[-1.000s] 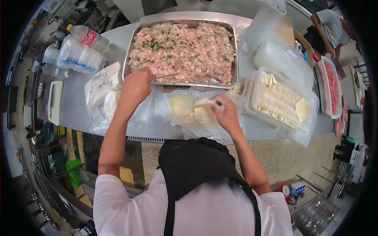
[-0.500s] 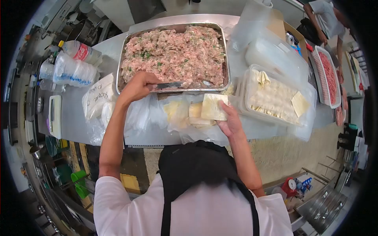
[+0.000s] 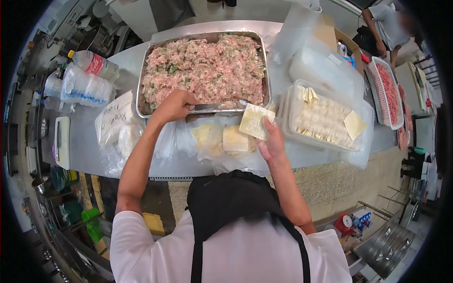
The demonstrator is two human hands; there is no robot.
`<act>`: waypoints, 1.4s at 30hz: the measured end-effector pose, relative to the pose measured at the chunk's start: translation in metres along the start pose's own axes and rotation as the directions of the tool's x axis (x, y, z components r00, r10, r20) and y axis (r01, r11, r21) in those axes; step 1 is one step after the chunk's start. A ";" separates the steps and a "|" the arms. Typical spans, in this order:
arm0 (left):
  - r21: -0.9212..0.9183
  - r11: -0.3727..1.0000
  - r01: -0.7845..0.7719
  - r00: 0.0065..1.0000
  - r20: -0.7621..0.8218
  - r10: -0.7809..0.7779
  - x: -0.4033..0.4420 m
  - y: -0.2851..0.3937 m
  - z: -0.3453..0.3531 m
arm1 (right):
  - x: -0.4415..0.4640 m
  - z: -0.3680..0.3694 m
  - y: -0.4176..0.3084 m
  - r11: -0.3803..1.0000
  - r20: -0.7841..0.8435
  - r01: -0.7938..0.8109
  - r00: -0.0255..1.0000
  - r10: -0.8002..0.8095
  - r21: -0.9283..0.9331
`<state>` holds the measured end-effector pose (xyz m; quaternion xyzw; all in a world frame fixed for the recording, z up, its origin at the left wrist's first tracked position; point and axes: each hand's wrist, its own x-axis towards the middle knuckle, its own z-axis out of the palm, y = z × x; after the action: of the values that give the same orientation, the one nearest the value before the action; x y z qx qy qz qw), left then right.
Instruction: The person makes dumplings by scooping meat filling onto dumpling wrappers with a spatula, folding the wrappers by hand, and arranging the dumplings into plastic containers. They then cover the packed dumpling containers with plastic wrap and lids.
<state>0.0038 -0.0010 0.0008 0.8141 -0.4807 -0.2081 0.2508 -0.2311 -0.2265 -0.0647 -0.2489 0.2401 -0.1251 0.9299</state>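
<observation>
My left hand (image 3: 176, 106) is closed round the end of a metal spatula (image 3: 207, 107), at the near edge of a deep metal tray (image 3: 140, 101). The long flat blade points right, low over the minced meat (image 3: 203, 70) flecked with green that fills the tray. A bit of meat seems to sit near its tip. Between the thumb and fingers of my right hand (image 3: 270, 141), a square dough wrapper (image 3: 255, 121) is held tilted, just below the tray's near right corner. Under it to the left lies a stack of wrappers (image 3: 236, 139) on plastic film.
Right of my right hand stands a clear plastic container (image 3: 293, 118) with rows of filled dumplings (image 3: 325, 115). Lids lie behind it. A white basket of meat (image 3: 388, 89) is farther right, near another person (image 3: 389, 26). Bags and a bottle (image 3: 96, 65) stand left.
The spatula blade has turned, showing more of its length toward the wrapper. The wrapper in my right hand has tilted and moved slightly left, uncovering more of the stack. The view has shifted a little.
</observation>
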 end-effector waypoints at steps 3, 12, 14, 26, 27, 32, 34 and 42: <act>-0.299 0.944 0.139 0.989 0.003 -0.145 -0.005 0.012 -0.005 | 0.005 0.000 0.002 0.997 -0.065 0.069 0.996 -0.067 0.025; 0.286 0.956 0.071 0.992 -0.124 -0.037 0.025 0.002 0.019 | 0.011 -0.001 0.011 0.990 -0.174 0.140 0.975 -0.136 0.013; 0.373 0.917 0.140 0.987 -0.130 -0.097 0.033 0.007 0.036 | 0.008 0.001 0.009 0.989 -0.167 0.148 0.975 -0.144 0.013; -0.446 0.879 0.168 0.985 0.038 -0.169 0.000 0.041 0.006 | 0.007 0.017 0.003 0.980 -0.243 0.135 0.965 -0.096 0.148; -0.601 0.758 0.254 0.961 0.065 -0.271 -0.006 0.047 0.008 | 0.009 0.024 0.001 0.963 -0.122 0.049 0.992 -0.017 0.264; -0.223 0.951 -0.216 0.902 -0.418 0.107 -0.021 0.054 0.068 | 0.023 0.047 0.004 0.909 0.027 -0.069 0.998 0.063 0.412; -0.062 0.998 0.019 0.966 -0.255 -0.035 -0.033 0.065 0.067 | 0.033 0.045 0.004 0.924 -0.192 0.055 0.981 0.020 0.378; -0.097 0.991 -0.097 0.877 -0.479 0.039 -0.033 0.100 0.071 | 0.034 0.047 0.007 0.959 -0.175 0.105 0.983 -0.059 0.262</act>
<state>-0.1202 -0.0278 0.0084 0.8066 -0.4195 -0.0208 0.4160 -0.1776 -0.2132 -0.0457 -0.1184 0.2866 -0.2154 0.9260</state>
